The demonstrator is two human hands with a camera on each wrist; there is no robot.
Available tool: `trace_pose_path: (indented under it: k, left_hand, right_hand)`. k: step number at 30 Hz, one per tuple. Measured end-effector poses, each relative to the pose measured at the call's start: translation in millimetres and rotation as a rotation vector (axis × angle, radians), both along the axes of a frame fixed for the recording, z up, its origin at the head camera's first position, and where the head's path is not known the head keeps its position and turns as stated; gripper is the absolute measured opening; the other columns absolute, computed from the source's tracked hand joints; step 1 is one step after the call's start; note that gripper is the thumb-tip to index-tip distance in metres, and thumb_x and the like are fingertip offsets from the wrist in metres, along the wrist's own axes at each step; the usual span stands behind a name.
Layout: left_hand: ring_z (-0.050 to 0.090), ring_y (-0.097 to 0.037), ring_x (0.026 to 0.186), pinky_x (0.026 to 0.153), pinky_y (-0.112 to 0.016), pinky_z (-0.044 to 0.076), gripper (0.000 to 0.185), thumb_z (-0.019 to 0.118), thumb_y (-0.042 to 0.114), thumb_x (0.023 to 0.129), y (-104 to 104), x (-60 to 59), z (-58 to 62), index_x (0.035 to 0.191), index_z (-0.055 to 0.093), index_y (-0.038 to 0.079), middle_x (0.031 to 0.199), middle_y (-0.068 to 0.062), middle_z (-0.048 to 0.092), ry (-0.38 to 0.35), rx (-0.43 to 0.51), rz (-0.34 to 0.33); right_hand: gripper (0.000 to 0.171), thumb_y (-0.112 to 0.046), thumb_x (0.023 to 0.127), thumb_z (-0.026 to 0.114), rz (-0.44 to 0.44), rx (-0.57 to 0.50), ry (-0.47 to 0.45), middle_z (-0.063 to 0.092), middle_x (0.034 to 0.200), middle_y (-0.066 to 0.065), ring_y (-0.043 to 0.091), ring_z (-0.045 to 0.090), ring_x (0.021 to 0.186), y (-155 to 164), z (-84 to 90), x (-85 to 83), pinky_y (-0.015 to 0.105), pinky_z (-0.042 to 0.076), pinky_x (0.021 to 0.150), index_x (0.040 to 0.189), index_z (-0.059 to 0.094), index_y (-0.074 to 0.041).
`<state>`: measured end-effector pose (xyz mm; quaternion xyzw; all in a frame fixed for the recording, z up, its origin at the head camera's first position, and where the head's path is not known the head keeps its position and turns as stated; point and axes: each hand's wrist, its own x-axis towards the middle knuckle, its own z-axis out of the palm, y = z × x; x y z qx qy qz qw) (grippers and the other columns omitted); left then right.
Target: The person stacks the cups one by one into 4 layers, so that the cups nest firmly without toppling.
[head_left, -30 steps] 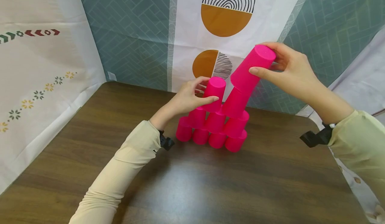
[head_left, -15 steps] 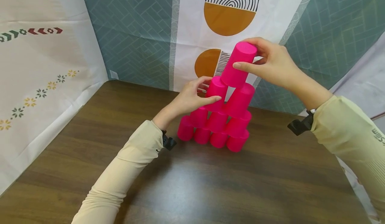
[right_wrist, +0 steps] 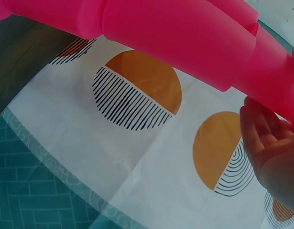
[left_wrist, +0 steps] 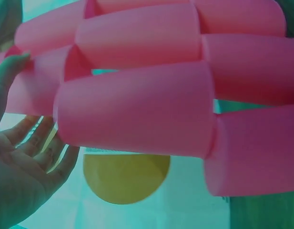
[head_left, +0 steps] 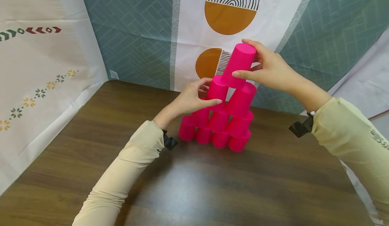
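A pyramid of upside-down pink cups (head_left: 218, 124) stands on the brown wooden table (head_left: 243, 185). My right hand (head_left: 264, 69) grips the top pink cup (head_left: 239, 65), which sits on the two cups of the row below. My left hand (head_left: 194, 99) curls round the left cup of that row (head_left: 217, 92). In the left wrist view the pink cups (left_wrist: 137, 109) fill the frame with my left hand (left_wrist: 23, 167) beside them. The right wrist view shows pink cups (right_wrist: 185, 33) and my right hand's fingers (right_wrist: 273, 152).
A patterned backdrop (head_left: 231, 20) with orange half-circles hangs close behind the cups. A white cloth with flower print (head_left: 39, 67) walls the left side. The table's right edge (head_left: 349, 172) lies near my right sleeve.
My right hand has carried the tilted cup left and down from the right-hand cup, turned it upright and set it atop the pyramid. My left hand stayed on its cup.
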<state>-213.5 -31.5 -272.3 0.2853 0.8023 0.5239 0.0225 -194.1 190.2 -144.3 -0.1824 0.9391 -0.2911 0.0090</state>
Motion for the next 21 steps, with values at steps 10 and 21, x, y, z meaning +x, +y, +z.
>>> trace_pose_path:
  k: [10,21]
  left_hand:
    - [0.053,-0.019,0.109,0.09,-0.031,0.048,0.068,0.073,0.038,0.079,-16,-7.6,-13.2,0.136,0.041,0.019,0.121,0.001,0.054,0.01,-0.01,0.011]
    - [0.051,-0.022,0.116,0.097,-0.039,0.042,0.05,0.059,0.035,0.091,-49,-10.2,-27.4,0.134,0.047,0.014,0.132,-0.003,0.051,0.141,-0.159,0.149]
  right_hand:
    - [0.097,-0.032,0.084,0.068,0.019,-0.048,-0.012,0.037,0.145,0.01,0.032,0.039,0.127,21,-9.7,3.6,0.054,0.034,0.101,0.149,-0.003,-0.035]
    - [0.08,-0.028,0.089,0.063,-0.009,-0.123,-0.036,0.032,0.149,0.006,0.029,0.032,0.133,58,-35.6,8.5,0.054,0.027,0.106,0.149,0.01,-0.034]
